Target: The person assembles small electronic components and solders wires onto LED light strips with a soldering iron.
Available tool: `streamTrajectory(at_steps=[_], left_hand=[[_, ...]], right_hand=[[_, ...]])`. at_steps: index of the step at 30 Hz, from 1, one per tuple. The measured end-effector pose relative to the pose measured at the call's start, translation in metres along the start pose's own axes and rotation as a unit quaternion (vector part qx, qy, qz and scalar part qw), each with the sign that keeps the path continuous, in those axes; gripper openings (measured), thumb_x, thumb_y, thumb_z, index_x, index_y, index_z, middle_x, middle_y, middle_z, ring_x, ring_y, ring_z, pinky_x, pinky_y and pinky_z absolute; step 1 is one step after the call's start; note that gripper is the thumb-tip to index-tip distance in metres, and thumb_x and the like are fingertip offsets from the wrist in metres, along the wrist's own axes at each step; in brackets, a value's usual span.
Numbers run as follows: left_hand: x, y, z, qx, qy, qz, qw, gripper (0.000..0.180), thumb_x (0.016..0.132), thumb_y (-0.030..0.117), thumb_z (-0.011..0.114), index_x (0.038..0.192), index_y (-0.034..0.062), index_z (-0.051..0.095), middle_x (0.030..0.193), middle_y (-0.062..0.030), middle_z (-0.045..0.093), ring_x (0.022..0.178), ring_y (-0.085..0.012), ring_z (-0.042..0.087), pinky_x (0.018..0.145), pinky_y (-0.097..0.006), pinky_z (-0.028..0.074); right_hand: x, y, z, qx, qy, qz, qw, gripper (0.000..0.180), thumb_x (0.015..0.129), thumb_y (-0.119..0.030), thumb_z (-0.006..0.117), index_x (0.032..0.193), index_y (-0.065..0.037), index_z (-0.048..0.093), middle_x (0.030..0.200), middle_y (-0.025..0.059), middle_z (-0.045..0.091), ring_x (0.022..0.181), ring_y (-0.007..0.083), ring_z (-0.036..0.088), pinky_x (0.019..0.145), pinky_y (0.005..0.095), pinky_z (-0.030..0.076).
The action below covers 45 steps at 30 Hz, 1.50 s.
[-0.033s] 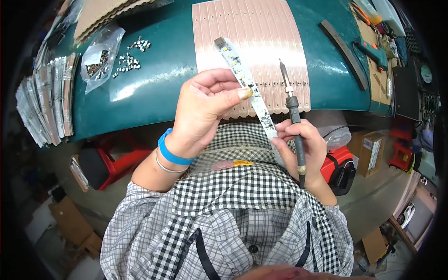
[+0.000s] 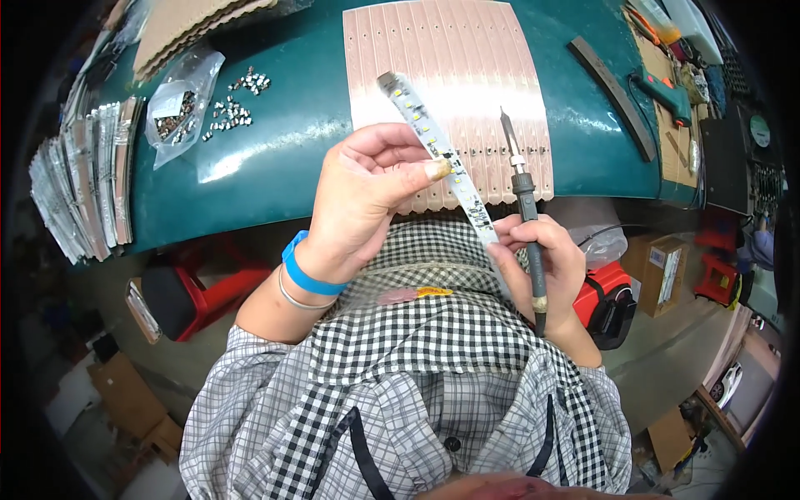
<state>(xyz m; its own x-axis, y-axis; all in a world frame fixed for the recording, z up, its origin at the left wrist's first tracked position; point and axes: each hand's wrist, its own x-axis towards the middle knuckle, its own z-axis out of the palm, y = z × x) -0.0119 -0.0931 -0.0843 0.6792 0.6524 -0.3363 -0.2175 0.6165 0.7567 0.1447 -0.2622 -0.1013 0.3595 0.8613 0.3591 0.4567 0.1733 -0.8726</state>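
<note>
A narrow white LED circuit board (image 2: 427, 127) with small yellowish chips hangs tilted above the table's near edge, its far end bearing a small metal connector (image 2: 387, 81). Thumb and fingers of my left hand (image 2: 367, 179) pinch it around the middle. At its lower end, my right hand (image 2: 546, 258) touches the board with thumb and fingertip while gripping a soldering iron (image 2: 525, 196). The iron's tip points up and away, apart from the board. Beneath lies a panel of pinkish board strips (image 2: 442, 42) in rows, with small parts along one line.
On the green table (image 2: 275, 183), a plastic bag of small metal parts (image 2: 179, 108) and loose connectors (image 2: 229, 112) lie left, beside stacked boards (image 2: 83, 179). A dark bar (image 2: 612, 96) and a green glue gun (image 2: 667, 96) are at right. Red stools (image 2: 196, 292) stand below.
The far end of the LED board has swung slightly left and down. Both hands keep their holds, and the soldering iron has hardly moved.
</note>
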Motion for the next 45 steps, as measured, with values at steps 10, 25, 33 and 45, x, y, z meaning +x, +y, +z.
streamTrajectory(at_steps=[10,25,33,45], left_hand=[[-0.001,0.003,0.011,0.113,-0.183,0.294,0.931,0.021,0.074,-0.013,0.074,0.088,0.0018,0.070,0.105,-0.0103,0.060,0.092,-0.0135,0.061,0.078,-0.024,0.052],[-0.008,0.005,0.061,0.282,-0.175,0.400,0.854,0.024,0.069,-0.016,0.073,0.086,0.0015,0.072,0.091,-0.0087,0.065,0.078,-0.0139,0.064,0.064,-0.023,0.051],[-0.002,0.004,0.080,0.268,-0.201,0.453,0.826,0.027,0.070,-0.016,0.074,0.091,-0.0006,0.070,0.089,-0.0090,0.068,0.076,-0.0113,0.064,0.061,-0.021,0.051],[-0.023,0.013,0.055,0.151,-0.197,-0.087,0.965,0.023,0.088,0.003,0.068,0.107,-0.0085,0.065,0.090,-0.0138,0.072,0.081,-0.0153,0.071,0.075,-0.025,0.057]], right_hand=[[0.035,-0.016,-0.045,-0.236,0.103,-0.197,0.946,0.026,0.077,0.016,0.067,0.097,0.001,0.059,0.083,0.0182,0.069,0.075,0.0250,0.067,0.069,0.0319,0.054],[0.070,0.036,-0.043,-0.257,0.135,-0.296,0.910,0.026,0.068,-0.008,0.068,0.094,-0.005,0.072,0.085,0.0114,0.064,0.072,0.0252,0.063,0.060,0.0309,0.051],[0.073,0.033,-0.038,-0.233,0.169,-0.267,0.920,0.025,0.067,-0.007,0.069,0.092,-0.006,0.072,0.085,0.0088,0.064,0.069,0.0228,0.063,0.058,0.0299,0.050],[0.088,0.028,-0.077,-0.378,0.189,-0.346,0.838,0.031,0.064,-0.006,0.068,0.094,-0.008,0.077,0.090,0.0096,0.064,0.080,0.0235,0.066,0.065,0.0296,0.055]])
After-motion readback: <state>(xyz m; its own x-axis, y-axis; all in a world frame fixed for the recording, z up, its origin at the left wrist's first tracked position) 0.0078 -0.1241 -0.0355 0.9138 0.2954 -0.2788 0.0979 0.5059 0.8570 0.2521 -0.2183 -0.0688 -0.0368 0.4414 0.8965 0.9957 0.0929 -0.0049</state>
